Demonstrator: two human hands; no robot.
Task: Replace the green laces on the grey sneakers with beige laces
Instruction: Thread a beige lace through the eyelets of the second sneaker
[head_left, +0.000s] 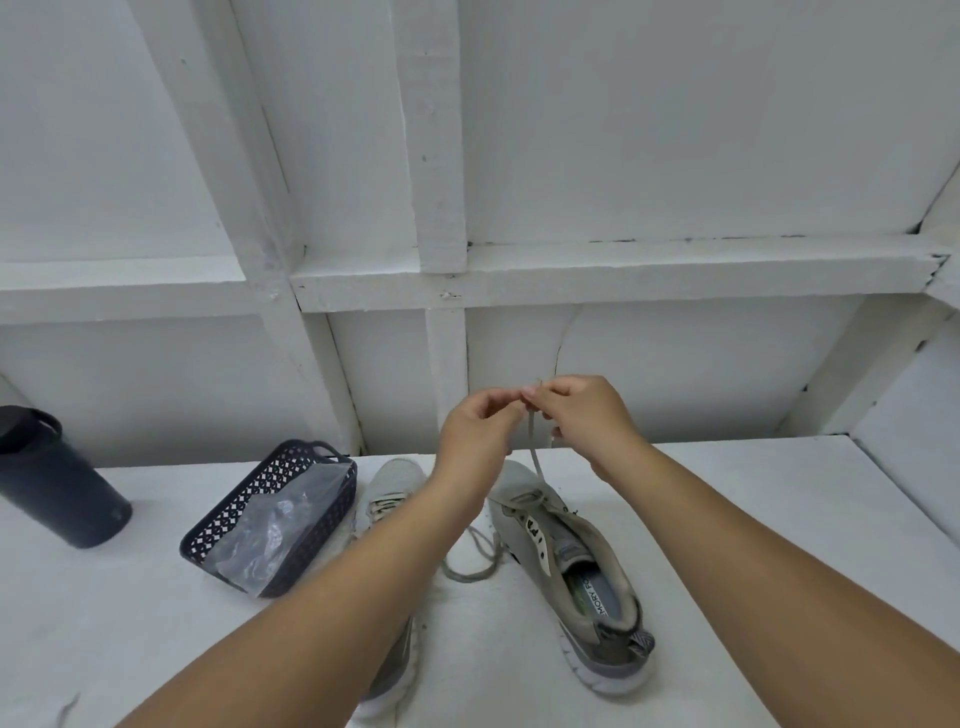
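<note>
Two grey sneakers stand on the white table. The right sneaker has a beige lace threaded through its lowest eyelets near the toe. One end of the lace rises straight up to my hands; the other end lies looped on the table between the shoes. My left hand and my right hand meet above the toe, and both pinch the raised lace end at its tip. The left sneaker is mostly hidden under my left forearm; a beige lace shows across its front.
A dark perforated basket holding a clear plastic bag sits left of the shoes. A dark tumbler stands at the far left. White wall framing rises right behind the table. A small dark scrap lies at the near left.
</note>
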